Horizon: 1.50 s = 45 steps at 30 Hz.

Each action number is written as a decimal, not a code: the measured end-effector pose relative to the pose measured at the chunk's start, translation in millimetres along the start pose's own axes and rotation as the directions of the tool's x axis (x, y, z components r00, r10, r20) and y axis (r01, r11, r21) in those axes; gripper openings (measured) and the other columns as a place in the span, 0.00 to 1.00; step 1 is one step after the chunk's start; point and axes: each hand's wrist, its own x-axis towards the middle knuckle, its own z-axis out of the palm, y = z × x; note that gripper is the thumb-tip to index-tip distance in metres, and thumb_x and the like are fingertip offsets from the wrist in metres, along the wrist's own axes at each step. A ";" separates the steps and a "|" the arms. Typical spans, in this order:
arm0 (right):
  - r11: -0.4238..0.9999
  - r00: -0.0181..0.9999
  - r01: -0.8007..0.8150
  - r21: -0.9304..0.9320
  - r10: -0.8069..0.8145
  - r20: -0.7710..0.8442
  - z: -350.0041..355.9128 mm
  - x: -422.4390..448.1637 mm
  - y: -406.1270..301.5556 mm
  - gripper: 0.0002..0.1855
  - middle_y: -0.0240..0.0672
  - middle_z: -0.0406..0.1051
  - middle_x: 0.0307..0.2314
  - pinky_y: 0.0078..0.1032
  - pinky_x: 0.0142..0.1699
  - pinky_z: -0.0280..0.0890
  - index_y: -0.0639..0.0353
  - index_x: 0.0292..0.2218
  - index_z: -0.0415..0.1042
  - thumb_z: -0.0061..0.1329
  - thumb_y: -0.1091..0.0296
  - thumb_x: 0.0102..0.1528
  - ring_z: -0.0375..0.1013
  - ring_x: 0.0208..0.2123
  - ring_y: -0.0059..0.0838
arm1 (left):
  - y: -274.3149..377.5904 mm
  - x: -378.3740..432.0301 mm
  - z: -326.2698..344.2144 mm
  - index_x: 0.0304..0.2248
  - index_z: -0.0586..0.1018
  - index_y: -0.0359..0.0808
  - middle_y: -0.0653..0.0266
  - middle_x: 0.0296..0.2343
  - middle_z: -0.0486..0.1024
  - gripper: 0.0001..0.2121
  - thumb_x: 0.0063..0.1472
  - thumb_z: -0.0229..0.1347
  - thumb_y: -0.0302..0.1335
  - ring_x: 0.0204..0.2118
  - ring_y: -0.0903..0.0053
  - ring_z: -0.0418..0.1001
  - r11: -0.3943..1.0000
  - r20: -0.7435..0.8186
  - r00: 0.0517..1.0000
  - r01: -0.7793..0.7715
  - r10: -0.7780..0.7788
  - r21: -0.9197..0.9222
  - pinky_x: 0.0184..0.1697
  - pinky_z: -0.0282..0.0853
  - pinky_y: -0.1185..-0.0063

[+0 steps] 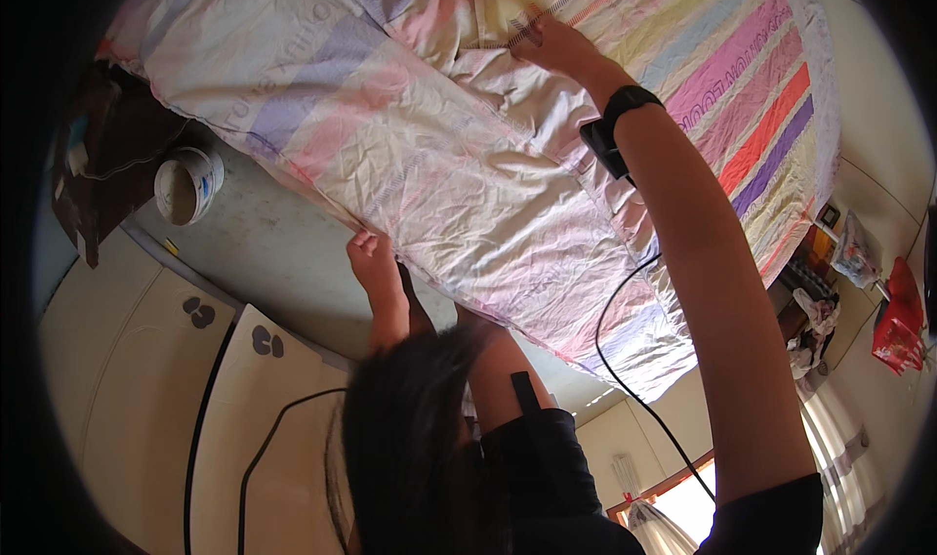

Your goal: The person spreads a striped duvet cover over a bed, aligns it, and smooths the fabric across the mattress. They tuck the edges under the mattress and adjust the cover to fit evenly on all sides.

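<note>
A large, wrinkled bed cover with colored stripes and printed lettering spreads across the upper and middle view. My left hand is closed on the cover's lower left edge, with the fingertips folded over the fabric. Farther up, my right hand pinches a bunched fold of the cloth beside a seam. Both hands hold the same cover, well apart from each other. A black wristband with a small dark device sits on my right wrist. Part of the cloth by the right fingers is gathered in creases.
A white bucket stands on the grey floor at left, near a dark wooden piece of furniture. Pale panels lie lower left. A black cable curves near my right arm. A red bag and curtains are at right.
</note>
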 end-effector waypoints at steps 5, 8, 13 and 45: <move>0.991 0.982 -0.025 -0.132 0.049 0.185 -4.0 3.8 -31.7 0.22 0.46 0.75 0.28 0.35 0.42 0.67 0.60 0.34 0.76 0.51 0.52 0.44 0.74 0.36 0.43 | 62.1 49.7 11.7 0.39 0.67 0.29 0.65 0.32 0.68 0.15 0.50 0.50 0.18 0.34 0.80 0.66 0.993 0.096 0.989 -0.115 0.113 0.019 0.41 0.62 0.82; 0.999 0.976 -0.044 0.013 0.041 0.212 -5.0 2.2 -39.3 0.17 0.43 0.75 0.23 0.36 0.37 0.66 0.61 0.29 0.73 0.49 0.54 0.45 0.75 0.31 0.43 | 76.3 65.4 3.9 0.37 0.69 0.30 0.67 0.30 0.68 0.13 0.48 0.49 0.17 0.32 0.81 0.66 0.998 0.183 0.982 0.040 -0.048 0.046 0.41 0.62 0.82; 0.965 0.940 -0.222 0.136 0.176 0.291 5.9 14.5 -49.3 0.22 0.39 0.76 0.27 0.31 0.38 0.66 0.63 0.31 0.74 0.51 0.49 0.45 0.74 0.33 0.35 | 60.6 99.9 -22.3 0.33 0.71 0.30 0.70 0.22 0.67 0.10 0.47 0.48 0.18 0.24 0.79 0.67 0.964 0.300 0.932 0.136 -0.202 0.227 0.30 0.65 0.78; 0.995 0.896 -0.094 0.041 0.102 -0.431 -35.1 96.9 -65.4 0.26 0.49 0.72 0.37 0.38 0.48 0.64 0.61 0.44 0.65 0.51 0.58 0.45 0.71 0.43 0.48 | -23.2 169.7 -40.1 0.22 0.70 0.27 0.58 0.14 0.68 0.07 0.53 0.51 0.24 0.16 0.68 0.68 0.661 0.251 0.965 -0.235 0.073 0.713 0.19 0.62 0.74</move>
